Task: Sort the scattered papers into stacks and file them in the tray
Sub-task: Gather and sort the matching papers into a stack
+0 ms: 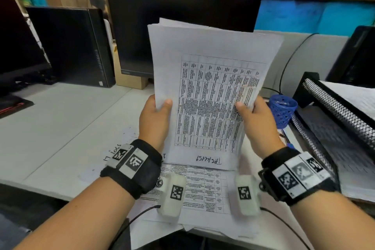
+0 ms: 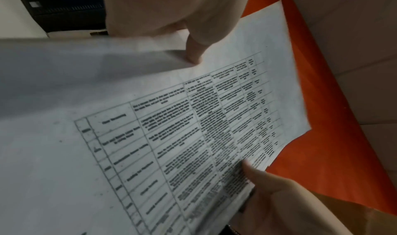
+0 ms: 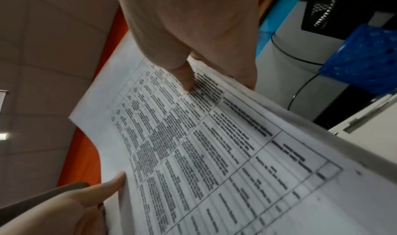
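Observation:
I hold a stack of white papers (image 1: 207, 87) upright above the desk; its top sheet bears a printed table. My left hand (image 1: 156, 115) grips the stack's left edge, thumb on the front. My right hand (image 1: 253, 115) grips the right edge the same way. In the left wrist view the stack (image 2: 150, 119) fills the frame, my left thumb (image 2: 193, 51) pressing on it. The right wrist view shows the stack (image 3: 214, 145) with my right thumb (image 3: 184, 75) on the print. More printed sheets (image 1: 203, 193) lie flat on the desk under my wrists. The black mesh tray (image 1: 334, 107) stands at the right, holding papers.
Black monitors (image 1: 178, 26) and a computer case (image 1: 69, 46) line the back of the grey desk (image 1: 60, 119). A blue mesh cup (image 1: 282, 109) stands between the tray and my right hand. A cable (image 1: 288, 63) runs down behind it.

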